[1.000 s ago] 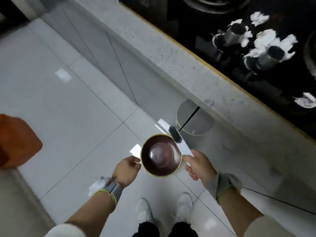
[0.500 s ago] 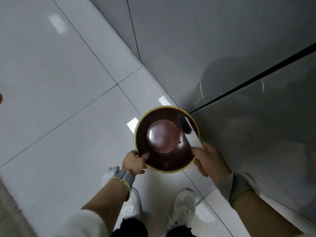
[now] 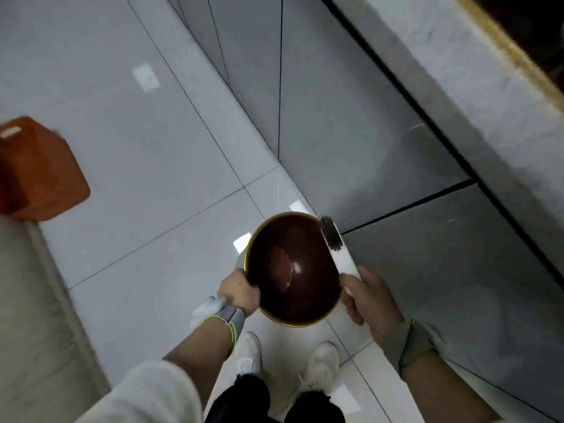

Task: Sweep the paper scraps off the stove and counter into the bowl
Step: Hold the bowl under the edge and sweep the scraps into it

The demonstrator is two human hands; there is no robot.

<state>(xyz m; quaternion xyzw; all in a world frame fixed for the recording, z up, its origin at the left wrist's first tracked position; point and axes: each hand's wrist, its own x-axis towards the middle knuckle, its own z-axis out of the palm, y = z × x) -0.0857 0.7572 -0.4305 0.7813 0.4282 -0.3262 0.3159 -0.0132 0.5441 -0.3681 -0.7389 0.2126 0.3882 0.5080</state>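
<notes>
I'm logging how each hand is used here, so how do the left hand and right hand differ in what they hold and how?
The left hand pinches the rim of the dark bowl; the right hand wraps around the white brush handle. The left sits at the bowl's near-left edge, the right at its right side. Both wear grey wrist straps.

A home kitchen, by the look of it: a pale stone counter (image 3: 451, 80) runs along the upper right, with the dark edge of a stove (image 3: 540, 29) behind it, glossy grey cabinet doors (image 3: 351, 123) below it, and shiny floor tiles (image 3: 128, 166) left of the doors.
</notes>
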